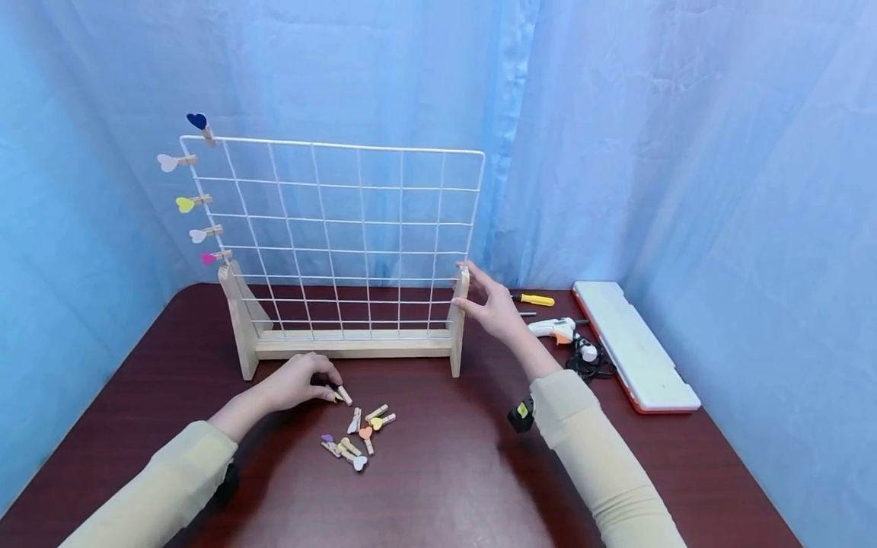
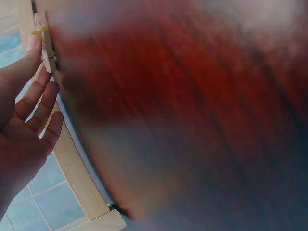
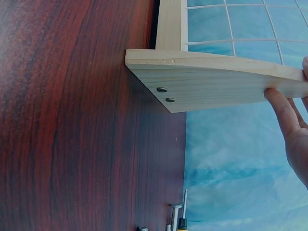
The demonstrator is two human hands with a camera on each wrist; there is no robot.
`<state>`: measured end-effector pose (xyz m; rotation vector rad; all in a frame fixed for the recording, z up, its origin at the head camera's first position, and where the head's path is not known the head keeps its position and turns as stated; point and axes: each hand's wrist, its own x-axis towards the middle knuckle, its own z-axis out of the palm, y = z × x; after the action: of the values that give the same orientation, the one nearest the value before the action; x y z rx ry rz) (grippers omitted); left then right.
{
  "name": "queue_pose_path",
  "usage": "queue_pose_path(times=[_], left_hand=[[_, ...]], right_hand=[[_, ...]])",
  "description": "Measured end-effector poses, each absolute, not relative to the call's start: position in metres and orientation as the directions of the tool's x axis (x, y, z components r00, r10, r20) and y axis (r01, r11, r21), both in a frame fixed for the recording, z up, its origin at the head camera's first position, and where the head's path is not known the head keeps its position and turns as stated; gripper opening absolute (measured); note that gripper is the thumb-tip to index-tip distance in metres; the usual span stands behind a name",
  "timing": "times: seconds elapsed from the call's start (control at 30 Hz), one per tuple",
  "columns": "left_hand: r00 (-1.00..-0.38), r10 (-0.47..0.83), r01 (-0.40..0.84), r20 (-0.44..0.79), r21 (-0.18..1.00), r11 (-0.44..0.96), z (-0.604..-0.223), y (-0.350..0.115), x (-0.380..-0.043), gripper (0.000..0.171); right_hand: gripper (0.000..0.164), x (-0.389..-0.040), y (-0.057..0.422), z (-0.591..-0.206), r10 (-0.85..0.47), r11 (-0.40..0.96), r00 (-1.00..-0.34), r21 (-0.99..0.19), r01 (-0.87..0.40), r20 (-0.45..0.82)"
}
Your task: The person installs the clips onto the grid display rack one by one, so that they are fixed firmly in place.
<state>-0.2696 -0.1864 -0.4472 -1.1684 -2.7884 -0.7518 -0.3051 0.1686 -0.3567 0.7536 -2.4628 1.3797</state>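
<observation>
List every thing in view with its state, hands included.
Left hand, pinching a wooden clothespin.
Wooden stand, upright on the table.
Right hand, gripping the stand's right side panel.
White wire grid, upright in the stand.
Five heart clothespins, clipped to the grid: four on its left edge, one on top.
Loose clothespins, scattered on the table.
Glue gun, lying down.
Black cord, bundled.
Yellow-handled screwdriver, lying flat.
White-lidded case, apparently closed.
</observation>
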Motion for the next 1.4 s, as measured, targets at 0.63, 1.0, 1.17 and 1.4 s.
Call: queue_pose_path(times=[0.63,1.0,1.17,1.4], left_hand=[[-0.742,0.640,0.641,0.199,0.486,0.593,-0.441,-0.191,-0.271,0.010],[-0.778,0.495,0.627,0.387,0.531,0.571,-0.362,-0.191,-0.260,0.021],[-0.828,0.379,0.561,0.413,0.588,0.584,-0.321,-0.195,-0.259,0.021],[-0.856,0.188,0.495,0.481,0.657,0.569,-0.254,-0.203,-0.255,0.021]], right_hand=[[0.062,-0.307,0.168,-0.360,-0.331,0.445,-0.843,-0.717,-0.536,0.425],[0.062,-0.308,0.170,-0.360,-0.331,0.434,-0.839,-0.719,-0.543,0.433],[0.063,-0.324,0.176,-0.374,-0.330,0.432,-0.836,-0.717,-0.547,0.438],[0.063,-0.331,0.180,-0.383,-0.323,0.440,-0.842,-0.720,-0.537,0.431]])
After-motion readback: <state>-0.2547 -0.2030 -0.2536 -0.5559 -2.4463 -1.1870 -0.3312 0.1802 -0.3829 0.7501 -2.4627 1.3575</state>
